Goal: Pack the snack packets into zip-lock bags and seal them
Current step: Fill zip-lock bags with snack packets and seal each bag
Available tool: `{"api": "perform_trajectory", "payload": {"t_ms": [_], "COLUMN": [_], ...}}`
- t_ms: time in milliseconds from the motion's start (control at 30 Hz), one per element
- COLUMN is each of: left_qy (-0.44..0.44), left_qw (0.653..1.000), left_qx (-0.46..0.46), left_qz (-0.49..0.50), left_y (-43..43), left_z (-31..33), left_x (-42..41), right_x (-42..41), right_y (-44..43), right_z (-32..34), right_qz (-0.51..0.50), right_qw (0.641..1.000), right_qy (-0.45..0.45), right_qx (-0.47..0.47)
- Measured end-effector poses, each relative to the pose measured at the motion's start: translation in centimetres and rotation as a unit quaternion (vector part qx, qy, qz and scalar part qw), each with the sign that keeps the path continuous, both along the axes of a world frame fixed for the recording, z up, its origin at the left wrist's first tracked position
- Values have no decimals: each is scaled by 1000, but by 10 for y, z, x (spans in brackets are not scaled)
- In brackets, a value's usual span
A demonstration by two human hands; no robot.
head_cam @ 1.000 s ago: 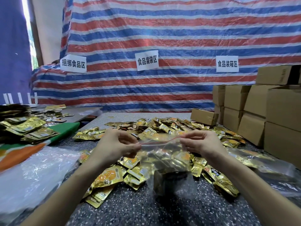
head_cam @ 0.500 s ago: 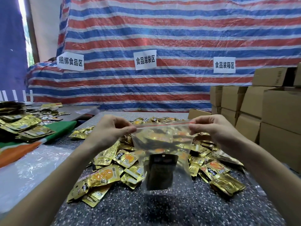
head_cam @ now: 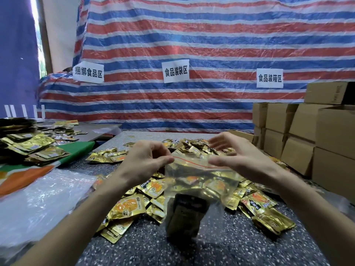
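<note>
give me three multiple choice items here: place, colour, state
1. Side with the stacked brown cardboard boxes: A) left B) right C) neither
2. Line on the clear plastic zip-lock bag: A) green B) red C) black
3. The left grip: A) pinches the bag's top corner B) lies flat C) lifts a box
Answers: B, they stack at the right edge; B, a red stripe crosses its top; A, thumb and finger close on the corner.
</note>
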State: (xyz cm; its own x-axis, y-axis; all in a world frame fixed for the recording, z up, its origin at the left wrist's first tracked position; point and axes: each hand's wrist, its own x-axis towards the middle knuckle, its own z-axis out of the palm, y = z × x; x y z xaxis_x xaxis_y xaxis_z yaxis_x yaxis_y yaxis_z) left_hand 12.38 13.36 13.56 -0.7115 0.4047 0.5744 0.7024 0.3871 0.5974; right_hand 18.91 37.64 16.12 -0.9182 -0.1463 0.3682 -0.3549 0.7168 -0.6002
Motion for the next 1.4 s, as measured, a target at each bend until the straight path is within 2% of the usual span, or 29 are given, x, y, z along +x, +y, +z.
{"api": "perform_trajectory", "payload": {"t_ms": [100, 167, 733, 1067, 1400], "left_qy": [4, 13, -39, 15, 24], "left_qw": [1000, 999, 995, 1000, 998], "left_qx": [-20, -33, -8, 7, 31], "left_qz": [-20, -27, -92, -12, 47], "left_y": [11, 13, -2, 5, -4], "left_z": [6, 9, 11, 3, -3], "left_x": [8, 11, 11, 16, 7], "right_x": [-9, -13, -7, -11, -11], "right_y": [-31, -45, -52, -46, -1], "right_z": [8, 11, 11, 4, -6], "right_qz": [36, 50, 83, 53, 28], "right_qw": [992, 989, 992, 992, 998], "right_qy": [26, 20, 35, 53, 3], "right_qx": [116, 140, 93, 99, 50]}}
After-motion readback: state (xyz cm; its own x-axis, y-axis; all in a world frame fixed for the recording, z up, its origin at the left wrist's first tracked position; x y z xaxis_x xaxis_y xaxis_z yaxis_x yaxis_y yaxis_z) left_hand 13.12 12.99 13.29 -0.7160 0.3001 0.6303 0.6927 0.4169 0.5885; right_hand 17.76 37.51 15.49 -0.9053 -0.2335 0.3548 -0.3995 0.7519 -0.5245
